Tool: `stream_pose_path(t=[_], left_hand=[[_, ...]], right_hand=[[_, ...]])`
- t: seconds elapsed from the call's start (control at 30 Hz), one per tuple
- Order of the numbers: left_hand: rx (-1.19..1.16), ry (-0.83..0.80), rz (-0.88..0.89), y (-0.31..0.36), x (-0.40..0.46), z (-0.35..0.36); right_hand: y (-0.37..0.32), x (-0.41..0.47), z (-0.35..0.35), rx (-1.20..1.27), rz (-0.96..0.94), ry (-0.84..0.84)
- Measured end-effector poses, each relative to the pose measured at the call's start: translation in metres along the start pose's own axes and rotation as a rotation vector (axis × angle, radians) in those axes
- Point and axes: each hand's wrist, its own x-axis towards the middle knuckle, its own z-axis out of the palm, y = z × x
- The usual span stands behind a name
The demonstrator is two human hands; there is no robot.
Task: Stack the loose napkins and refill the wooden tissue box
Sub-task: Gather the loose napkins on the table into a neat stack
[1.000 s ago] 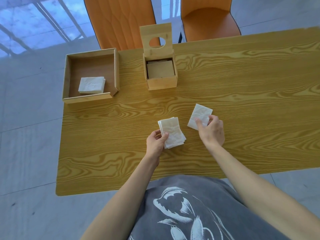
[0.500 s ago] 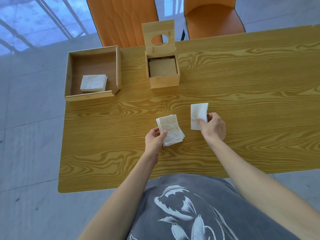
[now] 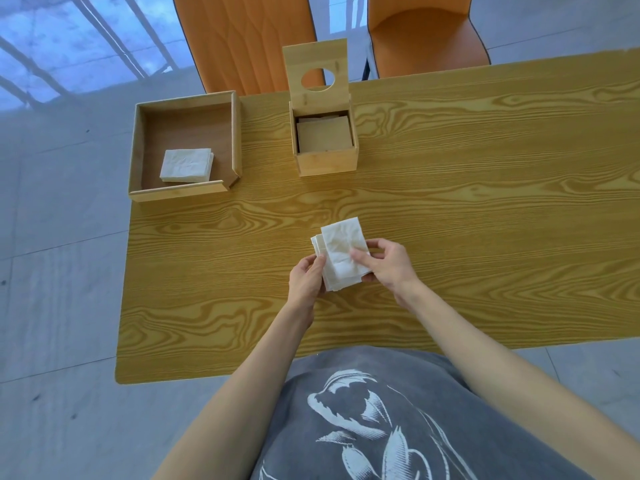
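A small stack of white napkins [image 3: 341, 254] lies on the wooden table [image 3: 467, 220] in front of me. My left hand [image 3: 306, 278] grips its left edge. My right hand [image 3: 388, 263] holds the top napkin down on the stack, thumb over it and fingers at the right side. The top napkin sits slightly askew on the ones below. Farther back stands the wooden tissue box [image 3: 325, 143], its lid with a round hole tipped up and open. A wooden plate lies inside it.
A shallow wooden tray [image 3: 183, 192] at the back left holds another small pile of napkins [image 3: 187, 165]. Two orange chairs [image 3: 426, 32] stand behind the table's far edge. The table's left edge drops off to a grey tiled floor.
My right hand has carried the single napkin leftward from the table and laid it onto the stack held by my left hand. The view has shifted slightly.
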Motion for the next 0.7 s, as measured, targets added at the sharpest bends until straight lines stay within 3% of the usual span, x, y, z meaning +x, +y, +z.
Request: stream_pose_path(t=[0.27, 0.37, 0.47, 0.57, 0.63, 0.7], left_hand=[[0.044, -0.073, 0.037, 0.001, -0.004, -0.001], [0.022, -0.088, 0.055, 0.002, -0.003, -0.002], [-0.115, -0.16, 0.05, 0.008, -0.003, -0.004], [-0.234, -0.26, 0.049, 0.018, -0.004, -0.005], [-0.251, -0.325, 0.069, 0.023, -0.003, -0.008], [-0.174, -0.334, 0.127, 0.026, -0.003, -0.011]], right_hand=[[0.007, 0.003, 0.009, -0.39, -0.09, 0.021], [0.002, -0.002, 0.006, -0.445, -0.156, 0.125], [-0.006, -0.002, 0.001, -0.253, -0.14, 0.147], [-0.019, -0.003, -0.006, 0.064, -0.031, -0.078], [-0.026, -0.006, -0.007, 0.137, -0.04, -0.169], [-0.028, -0.007, -0.008, 0.119, -0.115, -0.151]])
